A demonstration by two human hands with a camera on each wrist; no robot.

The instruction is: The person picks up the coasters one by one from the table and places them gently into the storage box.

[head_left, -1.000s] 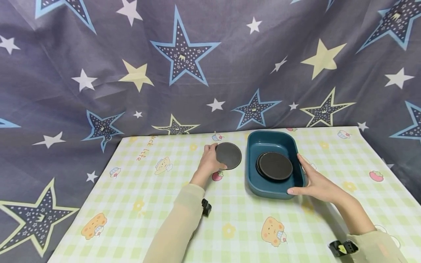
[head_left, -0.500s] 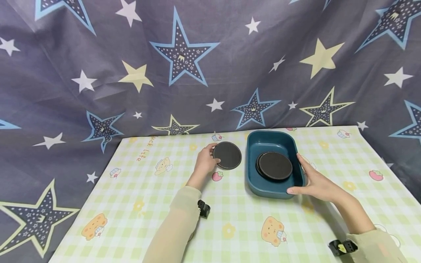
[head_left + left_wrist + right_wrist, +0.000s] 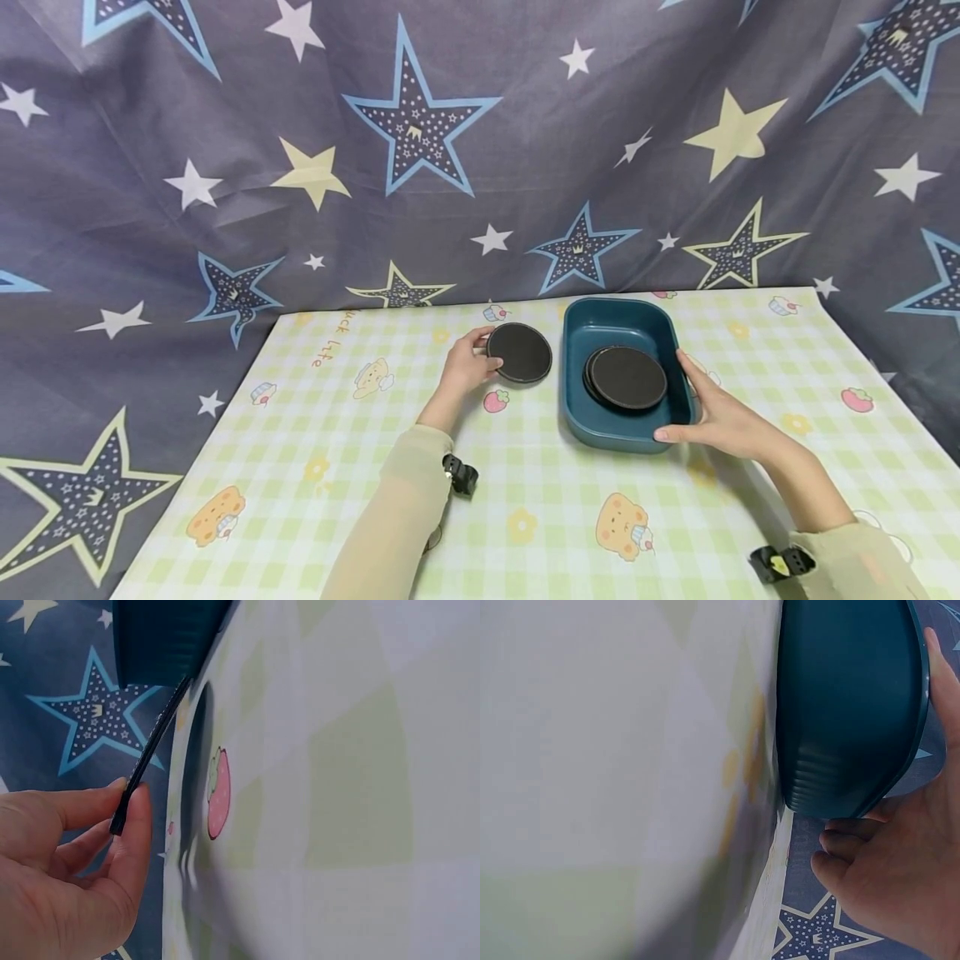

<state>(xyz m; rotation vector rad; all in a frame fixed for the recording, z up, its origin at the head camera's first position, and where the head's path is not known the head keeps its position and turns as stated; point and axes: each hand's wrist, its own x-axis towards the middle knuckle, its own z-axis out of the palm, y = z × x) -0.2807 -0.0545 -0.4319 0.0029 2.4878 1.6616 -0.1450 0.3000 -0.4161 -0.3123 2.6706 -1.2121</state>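
Observation:
My left hand (image 3: 462,367) pinches the left edge of a round black coaster (image 3: 520,353) between thumb and fingers. In the left wrist view that coaster (image 3: 152,742) is seen edge-on, its held side raised off the cloth and its far side close to the blue container. A deep teal-blue rectangular container (image 3: 611,442) with rounded corners stands just right of it. Inside lies a small stack of similar black coasters (image 3: 628,377), slightly offset. My right hand (image 3: 723,419) grips the container's right side, thumb at the near rim; its other fingers are partly hidden in the head view.
A green-and-white checked tablecloth (image 3: 337,467) with cartoon prints covers the table. Behind it hangs a grey curtain (image 3: 480,167) patterned with stars. Black straps with small devices sit at both wrists.
My left hand has shifted slightly left, from lying over the coaster to pinching its edge, and the coaster now looks lifted and tilted. The right hand and container stay put.

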